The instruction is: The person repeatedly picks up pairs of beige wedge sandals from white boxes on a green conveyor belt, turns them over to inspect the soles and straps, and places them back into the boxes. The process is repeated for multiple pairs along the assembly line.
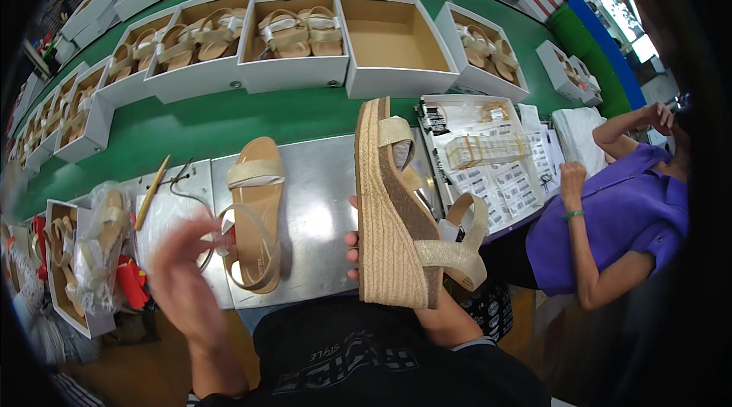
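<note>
My right hand point(353, 241) grips a wedge sandal point(386, 216) turned on its side, its woven rope-like wedge facing left and its gold straps to the right. Most of that hand is hidden behind the shoe; only fingertips show at the wedge's left edge. A second sandal point(263, 213) lies sole down on the metal worktop, toe pointing away. Beside its looped ankle strap is my left hand point(187, 277), smeared by motion. Its fingertips overlap the strap, but whether they hold it I cannot tell.
White shoe boxes, several holding sandal pairs, line the green conveyor; one box point(396, 37) contains no shoes. A tray of label sheets point(488, 163) lies right, near a person in purple point(610, 216). Left are a wooden-handled tool point(152, 192) and a box with wrapped sandals point(80, 315).
</note>
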`<move>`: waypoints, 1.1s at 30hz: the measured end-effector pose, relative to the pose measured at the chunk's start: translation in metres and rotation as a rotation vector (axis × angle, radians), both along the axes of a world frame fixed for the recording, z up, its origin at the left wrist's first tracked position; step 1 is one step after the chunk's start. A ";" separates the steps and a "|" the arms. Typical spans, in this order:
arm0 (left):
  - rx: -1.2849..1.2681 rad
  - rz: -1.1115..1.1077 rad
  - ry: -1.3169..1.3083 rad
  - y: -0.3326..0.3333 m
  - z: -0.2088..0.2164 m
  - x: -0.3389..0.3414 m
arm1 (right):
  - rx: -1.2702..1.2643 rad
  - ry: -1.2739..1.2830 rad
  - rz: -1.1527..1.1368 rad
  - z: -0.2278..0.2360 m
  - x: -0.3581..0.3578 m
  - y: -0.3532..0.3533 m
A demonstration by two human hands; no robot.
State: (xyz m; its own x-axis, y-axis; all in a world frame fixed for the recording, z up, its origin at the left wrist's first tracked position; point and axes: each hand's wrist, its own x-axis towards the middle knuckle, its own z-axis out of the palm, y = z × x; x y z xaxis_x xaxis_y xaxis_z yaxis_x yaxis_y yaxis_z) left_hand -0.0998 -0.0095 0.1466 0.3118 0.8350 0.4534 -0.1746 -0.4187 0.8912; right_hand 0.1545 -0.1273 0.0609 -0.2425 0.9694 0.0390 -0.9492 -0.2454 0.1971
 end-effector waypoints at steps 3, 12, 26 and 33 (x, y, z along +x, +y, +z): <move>-0.331 0.442 0.186 0.058 -0.068 -0.040 | 0.145 0.131 -0.014 0.000 -0.006 0.003; -0.732 -0.055 0.272 0.030 -0.134 0.010 | 0.174 0.046 0.011 0.014 -0.006 0.003; -1.420 -0.832 -0.748 -0.017 -0.100 0.015 | 0.010 -0.116 0.197 0.007 -0.006 -0.020; -1.240 -1.079 -0.747 -0.018 -0.112 0.009 | 0.054 -0.192 0.401 -0.007 0.001 -0.028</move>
State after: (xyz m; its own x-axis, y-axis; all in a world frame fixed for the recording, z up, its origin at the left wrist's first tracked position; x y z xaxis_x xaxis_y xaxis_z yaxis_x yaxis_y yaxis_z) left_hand -0.0908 -0.0278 0.0342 0.9335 0.3508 0.0740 -0.3585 0.9164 0.1782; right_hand 0.1551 -0.1552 0.0539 -0.6065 0.7951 0.0041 -0.7951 -0.6065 0.0031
